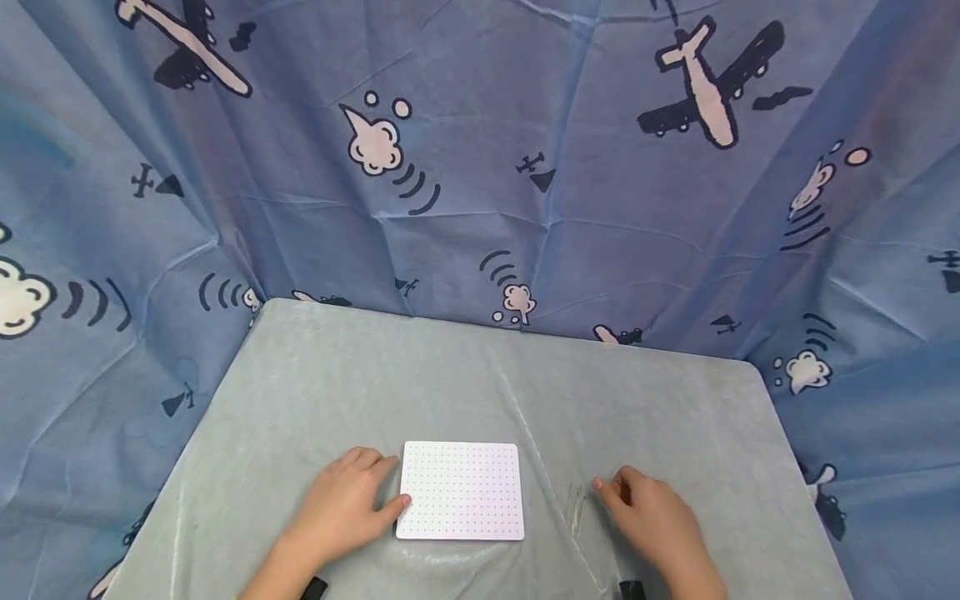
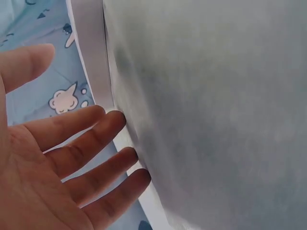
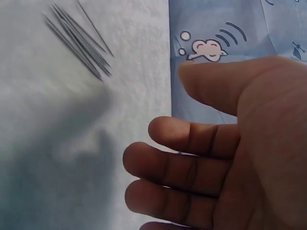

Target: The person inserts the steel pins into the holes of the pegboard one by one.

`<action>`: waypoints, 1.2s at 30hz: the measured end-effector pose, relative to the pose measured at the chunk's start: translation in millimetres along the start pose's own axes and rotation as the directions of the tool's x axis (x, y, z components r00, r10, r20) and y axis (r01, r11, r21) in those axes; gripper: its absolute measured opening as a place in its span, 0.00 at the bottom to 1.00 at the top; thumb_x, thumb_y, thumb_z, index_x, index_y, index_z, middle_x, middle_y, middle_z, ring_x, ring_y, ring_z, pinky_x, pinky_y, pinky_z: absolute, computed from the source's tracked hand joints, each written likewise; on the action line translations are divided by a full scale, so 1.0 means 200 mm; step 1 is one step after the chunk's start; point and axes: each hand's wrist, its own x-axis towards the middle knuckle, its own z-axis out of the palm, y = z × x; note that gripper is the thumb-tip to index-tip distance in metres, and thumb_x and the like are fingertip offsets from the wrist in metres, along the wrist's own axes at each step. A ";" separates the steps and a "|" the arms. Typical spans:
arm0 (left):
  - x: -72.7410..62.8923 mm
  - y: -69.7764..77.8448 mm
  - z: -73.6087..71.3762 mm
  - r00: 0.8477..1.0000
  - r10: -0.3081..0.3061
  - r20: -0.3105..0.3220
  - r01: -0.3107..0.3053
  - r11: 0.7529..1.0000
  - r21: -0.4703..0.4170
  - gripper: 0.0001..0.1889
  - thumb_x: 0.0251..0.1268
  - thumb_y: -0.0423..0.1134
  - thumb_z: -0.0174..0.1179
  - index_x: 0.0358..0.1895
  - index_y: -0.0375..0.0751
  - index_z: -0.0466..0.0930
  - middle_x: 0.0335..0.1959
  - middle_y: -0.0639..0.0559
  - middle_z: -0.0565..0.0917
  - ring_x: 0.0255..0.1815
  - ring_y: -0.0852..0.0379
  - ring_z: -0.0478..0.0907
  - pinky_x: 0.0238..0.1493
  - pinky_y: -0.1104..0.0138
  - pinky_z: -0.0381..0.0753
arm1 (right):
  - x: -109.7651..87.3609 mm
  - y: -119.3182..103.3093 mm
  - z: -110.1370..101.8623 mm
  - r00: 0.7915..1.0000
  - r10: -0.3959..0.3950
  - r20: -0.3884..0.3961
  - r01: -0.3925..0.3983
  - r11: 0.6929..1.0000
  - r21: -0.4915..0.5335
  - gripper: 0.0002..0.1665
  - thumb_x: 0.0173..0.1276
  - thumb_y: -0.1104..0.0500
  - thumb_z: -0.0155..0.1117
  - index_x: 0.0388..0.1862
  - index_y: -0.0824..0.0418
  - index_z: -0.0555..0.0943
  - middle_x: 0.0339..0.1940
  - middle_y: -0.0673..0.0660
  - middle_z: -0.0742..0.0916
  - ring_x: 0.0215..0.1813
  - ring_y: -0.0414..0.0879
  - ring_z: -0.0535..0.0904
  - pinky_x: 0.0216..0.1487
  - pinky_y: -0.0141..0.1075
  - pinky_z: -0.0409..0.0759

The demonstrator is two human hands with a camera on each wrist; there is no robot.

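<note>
A white rectangular board (image 1: 461, 492) dotted with rows of small holes or marks lies flat on the table. At its left edge is my left hand (image 1: 345, 504), its fingers extended and the thumb tip at the board's side. In the left wrist view the fingers of the left hand (image 2: 76, 158) are spread, palm visible, holding nothing. To the right of the board lies a small bunch of thin, straight metallic sticks (image 1: 575, 508). Beside them hovers or rests my right hand (image 1: 656, 517). In the right wrist view the right hand (image 3: 206, 153) has loosely bent fingers around nothing, apart from the sticks (image 3: 79, 40).
A pale grey-green cloth (image 1: 360, 367) covers the table and has a few creases. Blue curtains (image 1: 465, 167) printed with planes and clouds hang behind and at both sides. A black wrist strap part (image 1: 632, 590) shows by the right wrist.
</note>
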 end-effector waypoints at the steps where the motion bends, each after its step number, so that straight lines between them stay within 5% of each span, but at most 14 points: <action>1: 0.00 0.00 0.01 1.000 0.002 0.003 -0.002 1.000 -0.002 0.30 0.65 0.58 0.76 0.61 0.39 0.89 0.51 0.53 0.87 0.60 0.50 0.82 0.62 0.50 0.82 | 0.00 0.00 0.01 1.000 0.000 -0.001 0.000 1.000 0.003 0.26 0.81 0.36 0.66 0.28 0.51 0.76 0.18 0.48 0.74 0.21 0.45 0.69 0.26 0.41 0.67; 10: -0.04 0.04 0.04 0.999 -0.008 0.045 0.013 0.995 -0.098 0.29 0.62 0.56 0.78 0.59 0.40 0.89 0.40 0.61 0.81 0.46 0.58 0.80 0.45 0.58 0.83 | -0.01 -0.04 0.11 1.000 -0.014 0.016 0.014 1.000 0.010 0.24 0.79 0.45 0.70 0.25 0.51 0.75 0.16 0.48 0.73 0.19 0.44 0.68 0.24 0.39 0.66; 17: -0.06 0.04 0.06 0.995 -0.005 0.104 0.030 0.970 -0.241 0.35 0.57 0.57 0.82 0.67 0.49 0.83 0.32 0.65 0.72 0.31 0.67 0.68 0.33 0.69 0.71 | -0.01 -0.04 0.16 1.000 -0.005 0.020 0.004 1.000 0.017 0.20 0.78 0.47 0.72 0.27 0.52 0.77 0.16 0.48 0.74 0.19 0.44 0.69 0.23 0.40 0.67; 25: -0.04 0.02 0.09 0.992 0.001 0.125 0.039 0.948 -0.315 0.38 0.53 0.54 0.85 0.67 0.47 0.82 0.36 0.66 0.74 0.33 0.68 0.68 0.36 0.69 0.72 | -0.02 -0.08 0.19 1.000 0.023 -0.020 -0.022 1.000 0.012 0.16 0.75 0.52 0.74 0.30 0.54 0.78 0.19 0.48 0.77 0.21 0.44 0.71 0.25 0.41 0.69; 36: -0.04 -0.05 0.09 0.982 0.004 0.187 0.085 0.880 -0.467 0.43 0.51 0.47 0.87 0.73 0.43 0.80 0.41 0.67 0.79 0.29 0.68 0.69 0.34 0.69 0.74 | -0.01 -0.14 0.21 0.998 0.062 -0.025 -0.061 0.998 0.014 0.12 0.74 0.58 0.72 0.29 0.56 0.82 0.21 0.48 0.80 0.23 0.45 0.73 0.26 0.42 0.72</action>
